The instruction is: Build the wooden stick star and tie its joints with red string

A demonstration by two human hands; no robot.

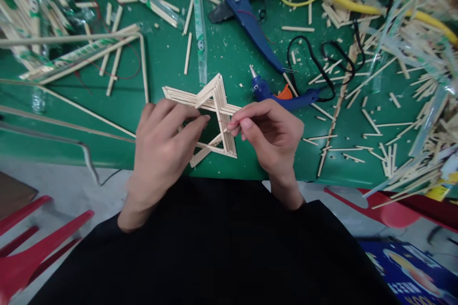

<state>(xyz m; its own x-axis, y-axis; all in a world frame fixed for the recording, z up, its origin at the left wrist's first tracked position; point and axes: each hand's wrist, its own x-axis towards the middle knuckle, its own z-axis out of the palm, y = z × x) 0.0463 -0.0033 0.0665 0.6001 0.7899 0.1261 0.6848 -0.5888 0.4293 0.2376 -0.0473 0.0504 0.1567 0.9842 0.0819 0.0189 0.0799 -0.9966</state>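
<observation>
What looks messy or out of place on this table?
Cut sticks and crumpled plastic wrappers litter the right of the green table, several sticks jutting past its front edge. The wooden star shows no obvious damage.

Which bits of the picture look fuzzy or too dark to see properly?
In the head view, the left hand looks slightly soft, the wooden star is clearer, the far right edge smears, and the black clothing shows hardly any detail.

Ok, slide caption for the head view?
Left hand and right hand at a stick star on a green table, glue gun nearby.
</observation>
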